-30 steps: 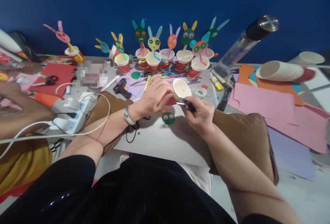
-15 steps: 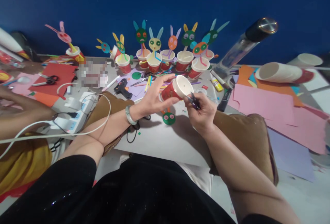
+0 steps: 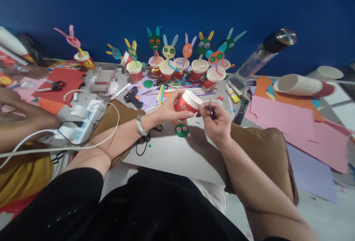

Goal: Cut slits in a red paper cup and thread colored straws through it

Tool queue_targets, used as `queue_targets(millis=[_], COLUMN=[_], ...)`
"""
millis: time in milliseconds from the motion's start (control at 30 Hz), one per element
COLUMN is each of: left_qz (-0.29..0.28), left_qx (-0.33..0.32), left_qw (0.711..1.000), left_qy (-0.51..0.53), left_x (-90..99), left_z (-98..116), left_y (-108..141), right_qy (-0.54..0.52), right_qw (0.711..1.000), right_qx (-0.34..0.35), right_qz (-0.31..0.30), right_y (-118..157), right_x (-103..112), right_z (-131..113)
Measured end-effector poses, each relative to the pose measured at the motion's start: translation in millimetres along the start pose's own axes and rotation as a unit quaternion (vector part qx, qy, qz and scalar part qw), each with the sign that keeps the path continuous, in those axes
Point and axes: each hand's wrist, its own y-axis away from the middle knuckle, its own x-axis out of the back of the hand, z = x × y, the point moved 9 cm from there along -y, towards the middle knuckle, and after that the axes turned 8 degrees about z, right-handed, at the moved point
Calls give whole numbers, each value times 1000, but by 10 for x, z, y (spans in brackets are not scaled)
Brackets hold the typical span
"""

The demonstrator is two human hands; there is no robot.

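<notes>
My left hand (image 3: 168, 108) is wrapped round a red and white paper cup (image 3: 186, 104), its mouth tilted up and to the right. A small dark tool, probably scissors (image 3: 211, 111), is held in my right hand (image 3: 217, 122), whose fingertips are at the cup's right side. Just below the cup, a green paper face with pink eyes (image 3: 182, 130) lies on the table (image 3: 172, 156).
Cups with paper rabbit figures (image 3: 167, 70) line the blue wall. A black glue gun (image 3: 133, 97), a power strip (image 3: 85, 122), a bottle (image 3: 257, 57), stacked cups (image 3: 296, 84) and pink paper (image 3: 283, 113) lie around. Another person's arm (image 3: 24, 119) rests at the left.
The cup has turned in my left hand, so its side now shows more and its mouth less. My right hand's fingertips have shifted along the cup with the tool more upright.
</notes>
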Motion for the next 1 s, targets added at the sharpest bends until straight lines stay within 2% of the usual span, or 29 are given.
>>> queue_targets(millis=[100, 200, 333, 400, 433, 500, 567, 700, 800, 900, 1000], left_qz=[-32, -41, 16, 40, 48, 55, 59, 69, 85, 94, 95], left_qx=[65, 94, 103, 110, 113, 116, 119, 126, 121, 104, 94], left_qw=[991, 981, 981, 980, 980, 978, 976, 972, 973, 977, 979], left_qy=[110, 164, 165, 159, 158, 164, 175, 183, 175, 159, 151], left_x=[-82, -111, -23, 20, 35, 52, 59, 66, 90, 111, 116], left_z=[10, 69, 96, 86, 84, 92, 104, 92, 59, 43, 42], left_y=[21, 16, -24, -31, -31, -30, -26, -12, -4, -8, -18], right_qy=[-7, -25, -71, -93, -110, -159, -216, -292, -325, -338, -334], right_qw=[1000, 999, 993, 988, 983, 960, 922, 842, 794, 773, 773], right_qx=[-12, -38, -83, -121, -147, -212, -282, -398, -453, -476, -480], right_qz=[3, 10, 50, 26, -6, -88, -156, -217, -242, -248, -245], right_y=[-5, -11, -19, -7, 12, 87, 196, 386, 487, 535, 548], right_x=[30, 34, 74, 24, -37, -202, -357, -556, -642, -670, -670], right_z=[13, 44, 92, 121, 137, 155, 148, 106, 67, 37, 19])
